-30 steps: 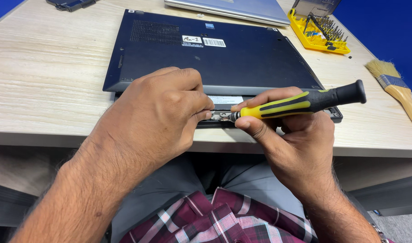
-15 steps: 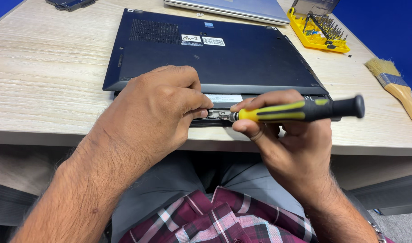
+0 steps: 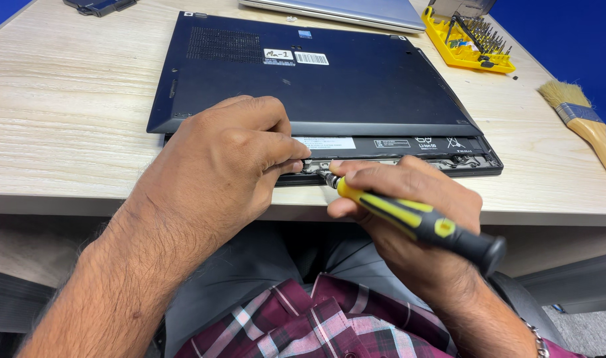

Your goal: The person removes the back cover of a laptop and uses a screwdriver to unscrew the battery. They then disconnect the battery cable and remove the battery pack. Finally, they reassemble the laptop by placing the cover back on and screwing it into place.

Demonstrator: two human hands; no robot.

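A yellow-and-black screwdriver [image 3: 415, 222] lies in the right hand [image 3: 409, 199], fingers closed round its handle, tip pointing up-left into the open near edge of an upturned dark laptop [image 3: 316, 79]; its long axis runs from lower right to upper left. The left hand [image 3: 230, 159] presses curled fingers on that edge beside the tip. White rectangular labels sit near the laptop's far edge.

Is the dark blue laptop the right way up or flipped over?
Flipped over. The dark blue laptop lies on the wooden table with its underside up: vent slots and stickers show, and no keyboard or screen.
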